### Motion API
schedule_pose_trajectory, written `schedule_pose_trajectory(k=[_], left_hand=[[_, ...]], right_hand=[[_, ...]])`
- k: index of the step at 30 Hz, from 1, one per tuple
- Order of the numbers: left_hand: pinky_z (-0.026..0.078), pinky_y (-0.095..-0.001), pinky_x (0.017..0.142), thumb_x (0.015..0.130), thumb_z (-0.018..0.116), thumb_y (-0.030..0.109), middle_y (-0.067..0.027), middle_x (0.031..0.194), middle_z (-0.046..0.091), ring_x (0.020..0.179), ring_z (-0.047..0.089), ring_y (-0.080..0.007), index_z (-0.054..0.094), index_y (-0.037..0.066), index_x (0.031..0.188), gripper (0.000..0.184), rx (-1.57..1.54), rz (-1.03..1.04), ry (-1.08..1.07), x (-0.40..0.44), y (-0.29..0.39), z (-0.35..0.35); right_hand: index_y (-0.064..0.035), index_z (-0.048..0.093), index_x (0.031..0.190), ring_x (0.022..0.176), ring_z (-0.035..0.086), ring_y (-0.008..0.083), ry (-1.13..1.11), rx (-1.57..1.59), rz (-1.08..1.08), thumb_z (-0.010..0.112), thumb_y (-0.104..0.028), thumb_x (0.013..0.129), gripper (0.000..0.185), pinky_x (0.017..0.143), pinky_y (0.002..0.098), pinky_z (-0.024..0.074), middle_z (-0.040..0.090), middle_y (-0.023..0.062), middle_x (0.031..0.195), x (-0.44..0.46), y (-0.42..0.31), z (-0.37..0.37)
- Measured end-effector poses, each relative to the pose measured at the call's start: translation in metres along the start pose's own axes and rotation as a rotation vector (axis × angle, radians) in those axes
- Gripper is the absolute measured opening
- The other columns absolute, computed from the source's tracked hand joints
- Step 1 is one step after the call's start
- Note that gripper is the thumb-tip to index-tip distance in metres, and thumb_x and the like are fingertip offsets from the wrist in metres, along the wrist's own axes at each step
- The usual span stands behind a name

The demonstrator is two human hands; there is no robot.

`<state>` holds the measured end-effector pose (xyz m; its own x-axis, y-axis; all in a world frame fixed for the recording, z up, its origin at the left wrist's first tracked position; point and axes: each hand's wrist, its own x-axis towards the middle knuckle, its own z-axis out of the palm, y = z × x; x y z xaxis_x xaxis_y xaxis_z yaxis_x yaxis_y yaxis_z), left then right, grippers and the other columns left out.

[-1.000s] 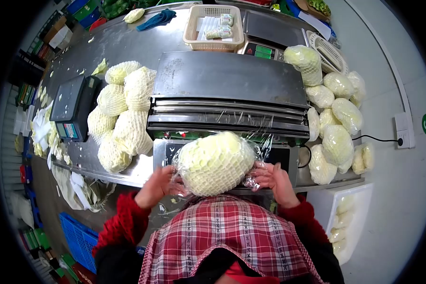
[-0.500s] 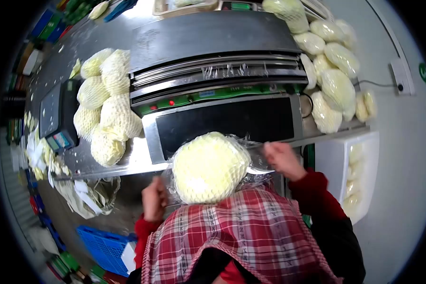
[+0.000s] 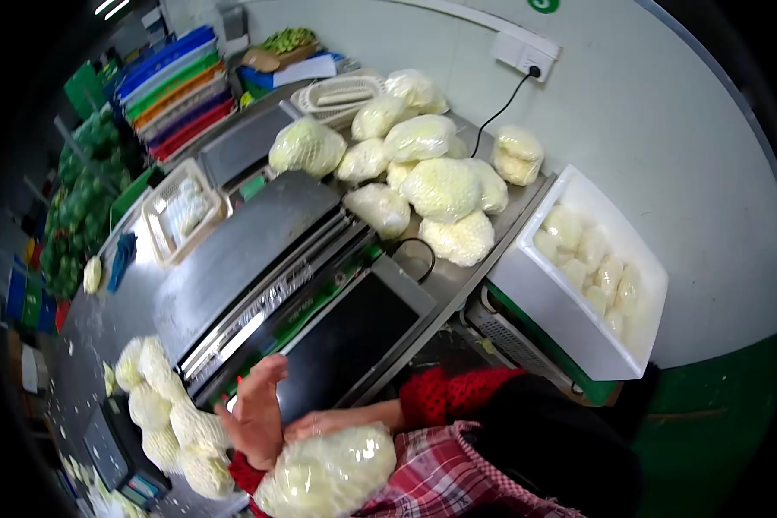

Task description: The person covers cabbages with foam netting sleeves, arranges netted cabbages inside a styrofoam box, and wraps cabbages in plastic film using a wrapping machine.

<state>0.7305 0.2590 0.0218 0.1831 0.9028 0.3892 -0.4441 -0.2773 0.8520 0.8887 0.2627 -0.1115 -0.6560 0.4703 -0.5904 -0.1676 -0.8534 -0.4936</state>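
Close by the checked apron (image 3: 432,470), had one fat cabbage (image 3: 328,479) in shiny clear wrap. Looked well covered on the side in view, with the underside hidden. Judged as nearly done. On the right end of the bench (image 3: 440,285), saw a heap of shiny cabbages (image 3: 440,190), some on top of others, and took as done. Just past that end, saw a white box (image 3: 552,302) with pale, shiny lumps (image 3: 609,276) inside, too small to name for sure. By the left end of the big machine (image 3: 242,259), near a black scale (image 3: 116,453), saw about six cabbages in white nets (image 3: 151,410). Found no shiny wrap there, so guessed at wrapping left to do.

Held the left hand (image 3: 257,410) open, just beside the left end of the fat cabbage, and pointed the fingers up and away from the body. Laid the right hand (image 3: 337,421) along the far side of the cabbage, with the arm bent across the front. Hid the fingertips partly behind the left hand. Could not tell about a grip there.
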Motion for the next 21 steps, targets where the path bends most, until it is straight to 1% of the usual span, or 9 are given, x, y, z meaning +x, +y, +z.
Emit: schedule_pose_trajectory(k=[3,4,6,8,11,12,14,18,21], left_hand=[[0.035,-0.0502,0.105,0.075,0.027,0.088,-0.0264,0.141,0.042,0.128,0.043,-0.0388,0.042,-0.004,0.138,0.113,-0.508,-0.487,-0.458,-0.005,-0.024,-0.018],[0.032,-0.051,0.108,0.074,0.029,0.089,-0.0252,0.143,0.04,0.129,0.042,-0.0401,0.037,-0.002,0.142,0.114,-0.485,-0.819,0.004,-0.014,0.024,0.023],[0.03,-0.0496,0.112,0.076,0.032,0.086,-0.0216,0.146,0.037,0.131,0.04,-0.0392,0.032,0.001,0.145,0.11,-0.706,-0.716,0.231,-0.027,-0.015,0.004],[0.035,-0.0474,0.109,0.088,0.031,0.071,-0.0199,0.143,0.042,0.128,0.044,-0.0366,0.036,0.003,0.143,0.088,-0.534,-0.547,0.363,-0.02,-0.042,0.005],[0.043,-0.0452,0.101,0.1,0.034,0.044,-0.0181,0.13,0.055,0.118,0.054,-0.0314,0.05,0.002,0.131,0.055,-0.882,-0.66,0.525,0.007,-0.09,0.013],[0.046,-0.0413,0.096,0.101,0.039,0.034,-0.0143,0.117,0.062,0.108,0.059,-0.0257,0.056,0.003,0.124,0.042,-0.642,-0.662,0.54,0.016,-0.113,0.012],[0.049,-0.0303,0.084,0.098,0.051,0.03,-0.0092,0.102,0.065,0.09,0.061,-0.0181,0.06,-0.001,0.115,0.037,0.173,-0.219,0.372,0.065,-0.074,0.049],[0.051,-0.0308,0.082,0.087,0.069,0.026,-0.0106,0.104,0.066,0.095,0.063,-0.0196,0.06,0.002,0.117,0.039,0.483,-0.116,0.39,0.042,-0.041,0.014],[0.051,-0.0325,0.082,0.082,0.072,0.023,-0.012,0.105,0.065,0.097,0.063,-0.0235,0.062,0.002,0.111,0.036,0.817,-0.032,0.767,-0.002,-0.03,-0.028]], right_hand=[[-0.0012,0.06,0.117,0.105,0.058,0.0186,-0.044,0.237,-0.044,0.052,-0.028,0.097,0.034,0.091,0.0334,0.0454,0.063,0.0104,0.112,-0.026,-0.015,0.0],[-0.0013,0.06,0.116,0.105,0.058,0.0185,-0.061,0.335,-0.067,0.051,-0.028,0.098,0.034,0.091,0.0332,0.0453,0.063,0.0101,0.112,-0.04,-0.019,0.001],[-0.0015,0.06,0.115,0.106,0.058,0.0182,-0.083,0.542,-0.183,0.051,-0.029,0.098,0.034,0.091,0.0327,0.045,0.063,0.0096,0.111,-0.081,-0.036,0.006],[-0.0017,0.061,0.114,0.106,0.057,0.0179,-0.04,0.681,-0.346,0.051,-0.03,0.098,0.034,0.091,0.0323,0.0447,0.063,0.0092,0.111,-0.122,-0.058,0.01],[-0.0081,0.048,0.13,0.112,0.053,0.0197,0.262,0.244,-0.573,0.046,-0.045,0.099,0.048,0.095,0.038,0.0455,0.055,0.0054,0.126,-0.082,-0.053,-0.07],[-0.0091,0.054,0.12,0.1,0.059,0.023,0.249,0.352,-0.569,0.048,-0.037,0.098,0.036,0.089,0.039,0.0488,0.059,0.0072,0.113,-0.087,-0.067,-0.086],[-0.005,0.043,0.136,0.12,0.05,0.0296,0.241,0.189,-0.79,0.042,-0.048,0.098,0.058,0.101,0.0458,0.0429,0.05,0.0125,0.133,-0.101,-0.139,-0.096],[-0.0092,0.034,0.145,0.131,0.042,0.0297,0.492,0.069,-1.114,0.041,-0.055,0.096,0.067,0.11,0.0468,0.0333,0.039,0.0123,0.146,-0.101,-0.278,-0.087],[-0.0011,0.038,0.14,0.121,0.05,0.029,0.673,-0.129,-1.051,0.05,-0.06,0.091,0.078,0.099,0.0425,0.0428,0.045,0.0148,0.139,-0.064,-0.35,-0.152]])
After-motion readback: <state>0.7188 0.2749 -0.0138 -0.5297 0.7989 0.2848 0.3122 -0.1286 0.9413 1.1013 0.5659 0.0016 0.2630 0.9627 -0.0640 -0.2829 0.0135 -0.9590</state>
